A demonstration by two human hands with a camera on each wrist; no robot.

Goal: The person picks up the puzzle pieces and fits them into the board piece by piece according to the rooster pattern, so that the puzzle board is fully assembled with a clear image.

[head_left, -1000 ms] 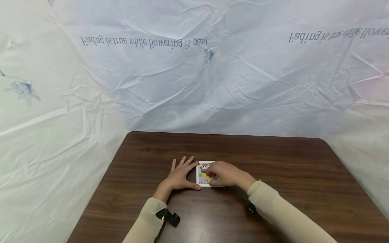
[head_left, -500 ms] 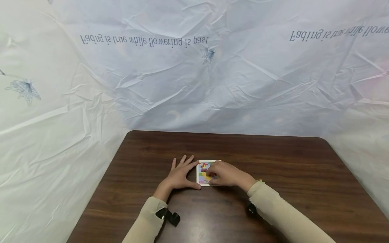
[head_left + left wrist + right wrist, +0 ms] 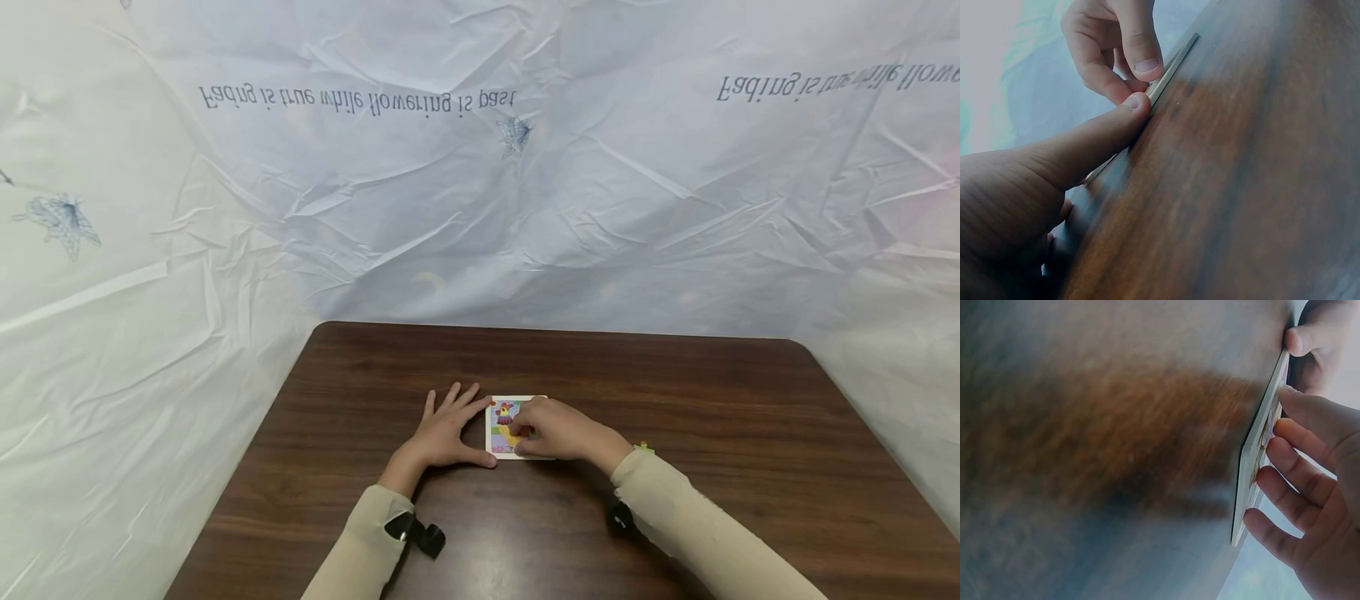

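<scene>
A small square picture board (image 3: 504,443) with a white border and a colourful cartoon bird lies flat on the table. At its left edge is my left hand (image 3: 438,437), fingers spread, with the index fingertip by the far corner and the thumb by the near corner. In the left wrist view, that thumb (image 3: 1135,103) touches the board's edge. My right hand (image 3: 562,429) covers the right part of the picture, its bent fingers reaching down onto it. In the right wrist view, several fingertips (image 3: 1266,475) rest against the board's face. Some of the picture shows between thumb and index finger.
A dark brown wooden table (image 3: 637,375) with rounded far corners lies beneath both hands. White printed cloth (image 3: 480,200) hangs behind it and along the sides. A black strap with a small device (image 3: 429,540) sits on the left wrist.
Both hands stay almost where they were. The right fingers have shifted only slightly over the picture, and the board lies in nearly the same place.
</scene>
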